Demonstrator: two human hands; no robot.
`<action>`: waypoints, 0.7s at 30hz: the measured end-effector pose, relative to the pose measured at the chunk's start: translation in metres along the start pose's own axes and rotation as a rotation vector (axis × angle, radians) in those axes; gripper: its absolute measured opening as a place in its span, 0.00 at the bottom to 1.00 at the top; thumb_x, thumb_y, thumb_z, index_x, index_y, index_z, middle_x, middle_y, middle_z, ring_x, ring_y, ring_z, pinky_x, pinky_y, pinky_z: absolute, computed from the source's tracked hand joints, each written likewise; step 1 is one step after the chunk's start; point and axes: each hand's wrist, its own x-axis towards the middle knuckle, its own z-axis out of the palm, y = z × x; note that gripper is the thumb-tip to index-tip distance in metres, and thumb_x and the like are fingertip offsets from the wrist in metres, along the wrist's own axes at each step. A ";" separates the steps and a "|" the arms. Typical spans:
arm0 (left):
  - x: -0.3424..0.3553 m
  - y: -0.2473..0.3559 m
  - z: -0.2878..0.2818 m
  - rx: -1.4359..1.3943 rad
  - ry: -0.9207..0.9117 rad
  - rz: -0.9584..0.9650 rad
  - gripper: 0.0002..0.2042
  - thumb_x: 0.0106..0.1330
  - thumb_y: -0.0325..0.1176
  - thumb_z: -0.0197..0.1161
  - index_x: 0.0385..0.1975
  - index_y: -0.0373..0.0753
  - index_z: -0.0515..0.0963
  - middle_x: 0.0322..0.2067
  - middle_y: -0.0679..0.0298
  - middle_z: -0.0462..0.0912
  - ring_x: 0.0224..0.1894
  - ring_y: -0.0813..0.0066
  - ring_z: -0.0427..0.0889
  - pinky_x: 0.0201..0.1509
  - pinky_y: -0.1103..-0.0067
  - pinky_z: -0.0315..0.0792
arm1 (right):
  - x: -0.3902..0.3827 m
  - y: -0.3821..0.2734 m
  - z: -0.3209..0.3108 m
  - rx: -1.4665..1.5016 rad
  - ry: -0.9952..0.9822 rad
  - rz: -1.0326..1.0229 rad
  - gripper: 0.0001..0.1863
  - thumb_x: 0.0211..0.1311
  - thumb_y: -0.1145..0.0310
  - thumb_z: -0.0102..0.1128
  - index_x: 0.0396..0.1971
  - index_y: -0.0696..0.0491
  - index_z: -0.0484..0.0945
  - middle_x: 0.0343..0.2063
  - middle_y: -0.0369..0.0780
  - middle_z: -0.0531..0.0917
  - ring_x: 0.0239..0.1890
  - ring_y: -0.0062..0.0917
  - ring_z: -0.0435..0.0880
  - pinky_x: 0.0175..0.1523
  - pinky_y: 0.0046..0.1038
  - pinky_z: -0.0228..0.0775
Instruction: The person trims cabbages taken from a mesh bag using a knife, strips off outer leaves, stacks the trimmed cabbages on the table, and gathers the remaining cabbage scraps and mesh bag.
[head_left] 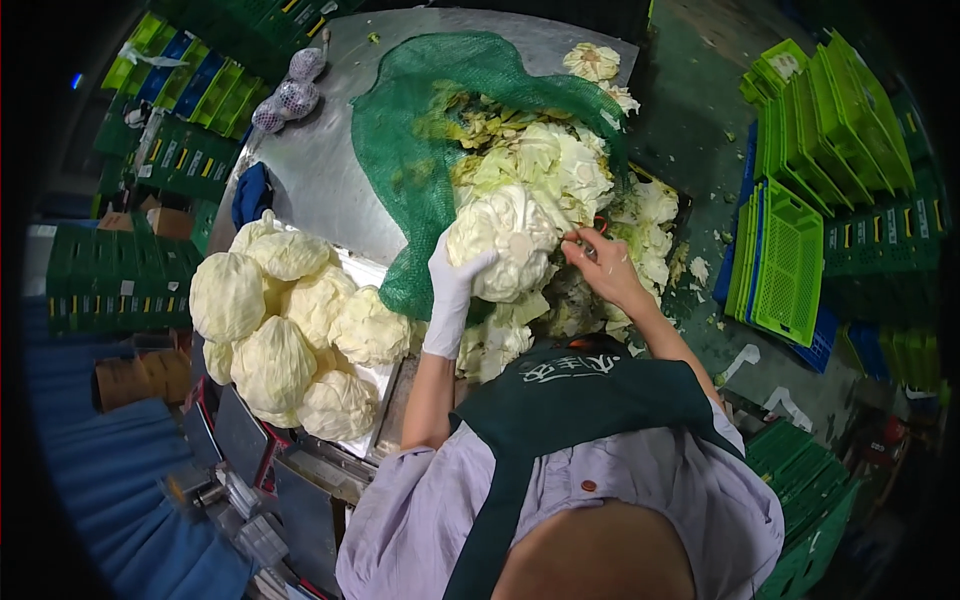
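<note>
My left hand [458, 285], in a white glove, grips a pale cabbage [505, 240] from its left side, with the cut stem end turned up. Bare and closed, my right hand [602, 262] is at the cabbage's right edge, by a pale leaf. A bit of red shows by its fingers; what they hold cannot be made out. Beyond the cabbage lies a green mesh bag [400, 150], with loose leaves [565, 165] and yellowed leaf scraps [470, 125] at its opening. More leaves lie under and right of my hands.
Several pale cabbages [275, 365] are heaped at left. The metal table [330, 190] carries net-wrapped garlic-like bulbs [297, 97] and a dark blue cloth [252, 194]. Green crates [795, 265] stand at right, on a floor strewn with scraps. Leaf trimmings [650, 215] fill a container beside the table.
</note>
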 end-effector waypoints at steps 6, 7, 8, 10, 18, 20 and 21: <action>0.014 -0.024 -0.012 -0.021 0.010 -0.067 0.29 0.41 0.27 0.70 0.46 0.29 0.69 0.40 0.59 0.76 0.40 0.74 0.76 0.47 0.80 0.70 | -0.010 0.015 0.003 -0.423 -0.341 -0.079 0.15 0.55 0.57 0.55 0.25 0.56 0.73 0.13 0.50 0.75 0.22 0.48 0.75 0.28 0.42 0.67; 0.014 -0.024 -0.009 0.015 -0.002 -0.054 0.28 0.41 0.27 0.70 0.46 0.29 0.69 0.40 0.59 0.77 0.40 0.74 0.76 0.46 0.80 0.70 | -0.010 0.016 0.004 -0.421 -0.333 -0.091 0.15 0.55 0.57 0.55 0.25 0.56 0.72 0.13 0.51 0.74 0.22 0.49 0.75 0.27 0.44 0.67; 0.014 -0.024 -0.008 0.052 -0.013 -0.042 0.28 0.41 0.27 0.70 0.46 0.29 0.69 0.40 0.59 0.77 0.40 0.74 0.76 0.46 0.80 0.70 | -0.010 0.018 0.004 -0.419 -0.334 -0.088 0.15 0.55 0.57 0.55 0.25 0.56 0.72 0.13 0.51 0.74 0.22 0.49 0.75 0.27 0.44 0.67; 0.016 -0.025 -0.007 0.053 -0.012 -0.045 0.28 0.41 0.27 0.70 0.45 0.29 0.69 0.40 0.59 0.77 0.40 0.75 0.76 0.46 0.80 0.70 | -0.008 0.021 0.003 -0.475 -0.341 -0.076 0.15 0.55 0.58 0.55 0.26 0.57 0.72 0.14 0.52 0.74 0.22 0.50 0.75 0.27 0.44 0.67; 0.022 -0.027 -0.010 0.056 -0.017 -0.080 0.28 0.41 0.26 0.70 0.45 0.29 0.69 0.40 0.58 0.77 0.39 0.75 0.76 0.45 0.80 0.70 | -0.011 0.042 0.011 -0.500 -0.306 -0.054 0.12 0.56 0.63 0.54 0.24 0.58 0.69 0.12 0.51 0.73 0.19 0.48 0.74 0.25 0.42 0.65; 0.018 -0.025 -0.009 0.057 -0.016 -0.074 0.27 0.41 0.26 0.69 0.45 0.29 0.69 0.39 0.59 0.77 0.38 0.75 0.77 0.45 0.80 0.70 | -0.014 0.046 0.011 -0.508 -0.289 -0.036 0.12 0.56 0.64 0.54 0.24 0.58 0.69 0.12 0.51 0.73 0.19 0.48 0.74 0.25 0.42 0.64; 0.017 -0.024 -0.009 0.059 -0.014 -0.071 0.27 0.42 0.26 0.69 0.45 0.29 0.69 0.39 0.59 0.77 0.38 0.75 0.77 0.45 0.81 0.71 | -0.017 0.045 0.010 -0.488 -0.278 -0.071 0.11 0.56 0.64 0.54 0.24 0.58 0.69 0.12 0.51 0.73 0.19 0.48 0.74 0.24 0.42 0.65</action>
